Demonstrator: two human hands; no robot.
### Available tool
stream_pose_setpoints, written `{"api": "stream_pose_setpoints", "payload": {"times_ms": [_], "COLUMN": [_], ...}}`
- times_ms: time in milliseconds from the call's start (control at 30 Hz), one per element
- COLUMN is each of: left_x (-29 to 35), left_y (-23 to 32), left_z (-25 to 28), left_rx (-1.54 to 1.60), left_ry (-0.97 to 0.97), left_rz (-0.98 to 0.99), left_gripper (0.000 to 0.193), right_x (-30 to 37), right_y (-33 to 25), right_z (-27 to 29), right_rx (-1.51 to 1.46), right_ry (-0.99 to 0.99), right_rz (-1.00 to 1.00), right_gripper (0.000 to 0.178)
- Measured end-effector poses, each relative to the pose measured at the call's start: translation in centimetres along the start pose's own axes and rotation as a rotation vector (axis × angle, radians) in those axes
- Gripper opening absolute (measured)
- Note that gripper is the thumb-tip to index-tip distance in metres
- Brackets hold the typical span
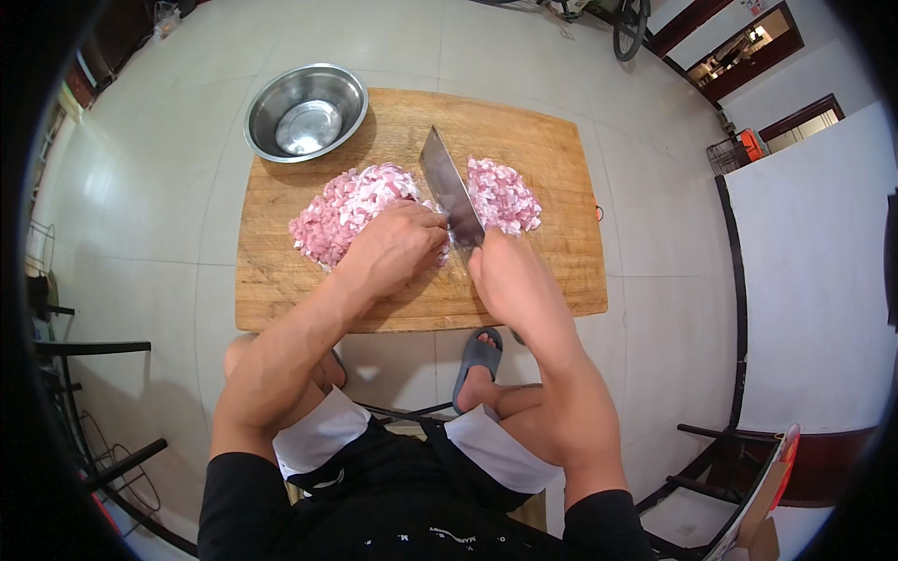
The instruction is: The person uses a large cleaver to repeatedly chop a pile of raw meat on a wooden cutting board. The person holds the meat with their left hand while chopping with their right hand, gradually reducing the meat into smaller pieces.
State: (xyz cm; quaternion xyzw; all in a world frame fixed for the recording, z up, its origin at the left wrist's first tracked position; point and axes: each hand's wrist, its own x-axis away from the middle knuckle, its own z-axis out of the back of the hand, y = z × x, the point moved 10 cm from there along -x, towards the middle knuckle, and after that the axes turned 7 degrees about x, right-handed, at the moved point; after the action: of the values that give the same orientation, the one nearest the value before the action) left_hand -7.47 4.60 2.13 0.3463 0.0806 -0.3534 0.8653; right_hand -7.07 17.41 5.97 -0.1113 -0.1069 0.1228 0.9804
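My right hand (500, 262) is wrapped round the handle of a cleaver (451, 187), whose broad blade points away from me over the wooden cutting board (561, 280). Close to the blade's left face, my left hand (398, 243) has its fingers curled down on the edge of a pile of diced meat (341, 210). What lies under those fingertips is hidden. On the other side of the cleaver sits a smaller heap of chopped meat (503, 196), pink with white fat.
An empty steel bowl (307, 112) stands at the board's far left corner. My slippered foot (479, 360) is below the near edge. Dark metal frames (103, 411) stand at the left, and a white panel (814, 280) rises at the right. A bicycle wheel (631, 28) shows at the back.
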Motion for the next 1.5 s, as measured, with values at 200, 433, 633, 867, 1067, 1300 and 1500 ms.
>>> {"api": "stream_pose_setpoints", "payload": {"times_ms": [200,433,633,867,1067,1300,1500], "left_x": [0.1,0.2,-0.1,0.3,0.4,0.4,0.2], "left_y": [0.5,0.7,0.1,-0.4,-0.1,-0.3,-0.6], "left_z": [0.0,0.6,2.7,1.8,1.7,0.4,0.2], "left_rx": [0.069,-0.035,-0.213,-0.315,-0.299,-0.246,-0.194], "left_ry": [-0.004,0.03,0.22,0.166,0.185,0.146,0.109], "left_rz": [-0.063,-0.073,0.102,0.138,0.103,0.074,0.065], "left_gripper": [0.014,0.013,0.022,0.023,0.018,0.014,0.013], "right_x": [-4.4,-5.4,-2.8,2.1,5.1,4.7,3.2], "right_y": [0.4,6.9,7.3,3.9,1.8,1.1,0.2], "right_z": [-0.8,-4.0,-1.7,1.8,1.9,0.3,-0.1], "right_rx": [-0.073,-0.758,-0.683,-0.21,-0.078,-0.056,0.007], "right_ry": [0.121,-0.036,0.004,0.095,0.01,-0.125,-0.124], "right_rz": [-0.003,-0.232,-0.307,-0.078,-0.091,-0.082,-0.037], "right_gripper": [0.03,0.026,0.026,0.03,0.031,0.024,0.024]}}
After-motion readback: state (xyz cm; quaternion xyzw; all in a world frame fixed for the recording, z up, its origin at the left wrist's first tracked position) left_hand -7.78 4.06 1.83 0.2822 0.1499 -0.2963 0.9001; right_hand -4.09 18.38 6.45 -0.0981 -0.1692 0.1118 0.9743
